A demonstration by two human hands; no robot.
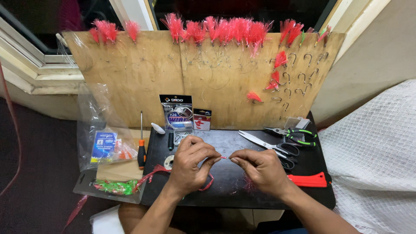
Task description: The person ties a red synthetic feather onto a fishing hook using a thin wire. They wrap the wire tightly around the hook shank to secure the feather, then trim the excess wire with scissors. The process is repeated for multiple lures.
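My left hand (193, 162) and my right hand (260, 169) meet over a small black table (234, 190), fingertips almost touching. Between them they pinch a tiny red-tipped piece (224, 157), too small to make out further. A red ribbon strand (207, 185) trails from under my left hand across the table. A plywood board (143, 78) leans upright behind the table, its top edge lined with several red feathered lures (225, 29), and bare hooks (299, 78) hang on its right side.
Scissors (268, 145), green-handled pliers (294, 134) and a red tool (310, 179) lie on the table's right. Wire packets (178, 112) stand against the board. An orange-handled screwdriver (141, 147), plastic bags (104, 145) and green material (115, 187) lie at left. White mesh cloth (372, 156) is at right.
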